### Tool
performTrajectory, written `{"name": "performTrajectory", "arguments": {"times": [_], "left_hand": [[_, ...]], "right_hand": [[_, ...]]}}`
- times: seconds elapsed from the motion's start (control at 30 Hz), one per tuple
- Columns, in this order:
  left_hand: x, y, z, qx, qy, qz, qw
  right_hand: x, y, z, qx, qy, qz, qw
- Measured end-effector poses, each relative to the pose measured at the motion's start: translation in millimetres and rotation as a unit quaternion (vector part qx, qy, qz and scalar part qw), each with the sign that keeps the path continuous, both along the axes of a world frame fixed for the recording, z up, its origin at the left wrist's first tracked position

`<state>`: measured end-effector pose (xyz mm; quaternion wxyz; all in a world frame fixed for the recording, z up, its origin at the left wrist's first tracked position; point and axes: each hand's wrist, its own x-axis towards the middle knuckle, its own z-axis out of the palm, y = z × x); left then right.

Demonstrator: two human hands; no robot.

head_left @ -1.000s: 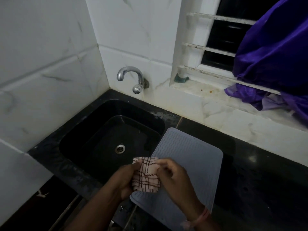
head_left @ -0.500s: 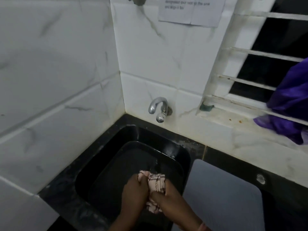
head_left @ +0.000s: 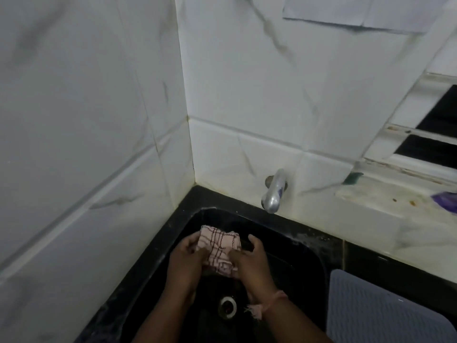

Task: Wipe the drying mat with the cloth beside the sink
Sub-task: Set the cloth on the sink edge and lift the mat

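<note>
A pink checked cloth (head_left: 220, 248), bunched up, is held over the black sink (head_left: 296, 248) by both hands. My left hand (head_left: 185, 263) grips its left side with the thumb across the fabric. My right hand (head_left: 252, 261) grips its right side, fingers curled round it. The grey ribbed drying mat (head_left: 385, 310) lies on the black counter at the lower right, right of the sink, apart from the hands.
A chrome tap (head_left: 273, 194) juts from the white tiled wall above the sink's back rim. The drain (head_left: 228, 306) shows below my wrists. A window sill (head_left: 395, 196) with a purple cloth edge (head_left: 446, 200) is at right. Paper (head_left: 358, 11) hangs on the wall.
Both hands carried the cloth left, from above the mat's corner to over the sink basin. The view swung left and up, so the mat now sits at the lower right edge.
</note>
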<state>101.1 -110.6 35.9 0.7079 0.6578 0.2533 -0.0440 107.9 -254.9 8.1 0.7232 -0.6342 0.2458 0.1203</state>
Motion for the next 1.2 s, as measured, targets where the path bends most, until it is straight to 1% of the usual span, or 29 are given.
{"name": "performTrajectory", "arguments": {"times": [0.07, 0.1, 0.23, 0.33, 0.4, 0.5, 0.57, 0.6, 0.63, 0.67, 0.7, 0.77, 0.83, 0.87, 0.93, 1.0, 1.1, 1.2], "left_hand": [[33, 7, -7, -0.008, 0.010, 0.012, 1.000], [51, 12, -11, -0.002, 0.021, 0.016, 1.000], [120, 26, -31, 0.013, 0.058, 0.019, 0.998], [166, 30, -41, 0.026, 0.049, 0.006, 0.998], [189, 34, -42, 0.060, 0.037, -0.012, 0.997], [218, 40, -47, 0.125, 0.025, -0.037, 0.991], [225, 40, -49, 0.191, 0.001, -0.073, 0.979], [226, 39, -49, 0.230, -0.013, -0.092, 0.969], [225, 38, -50, 0.250, -0.020, -0.099, 0.963], [222, 37, -52, 0.261, -0.021, -0.104, 0.960], [218, 37, -56, 0.270, -0.019, -0.104, 0.957], [207, 38, -65, 0.291, -0.028, -0.091, 0.952], [193, 40, -76, 0.313, -0.029, -0.071, 0.947], [185, 39, -76, 0.321, -0.032, -0.060, 0.945], [163, 28, -66, 0.349, -0.035, -0.044, 0.935], [141, 13, -58, 0.363, -0.044, -0.057, 0.929], [107, -6, -55, 0.331, -0.043, -0.106, 0.937], [71, -28, -50, 0.321, -0.052, -0.125, 0.937]], "right_hand": [[29, 14, -6, -0.027, 0.008, -0.016, 0.999], [44, 22, -5, -0.021, 0.013, -0.021, 0.999], [109, 39, -15, -0.025, 0.006, 0.005, 1.000], [154, 48, -31, -0.039, -0.015, 0.010, 0.999], [174, 56, -41, -0.044, -0.028, 0.000, 0.999], [196, 67, -49, -0.038, -0.039, 0.019, 0.998], [205, 76, -56, -0.035, -0.077, 0.037, 0.996], [207, 80, -59, -0.063, -0.125, 0.062, 0.988], [206, 86, -64, -0.090, -0.171, 0.095, 0.977], [202, 90, -68, -0.105, -0.193, 0.118, 0.969], [196, 92, -70, -0.110, -0.189, 0.129, 0.967], [180, 87, -68, -0.114, -0.137, 0.126, 0.976], [166, 79, -61, -0.157, -0.093, 0.121, 0.976], [160, 73, -57, -0.197, -0.079, 0.120, 0.970], [147, 62, -48, -0.252, -0.082, 0.125, 0.956], [131, 52, -35, -0.290, -0.102, 0.157, 0.938], [95, 35, -18, -0.326, -0.112, 0.190, 0.919], [59, 11, -12, -0.350, -0.129, 0.170, 0.912]]}}
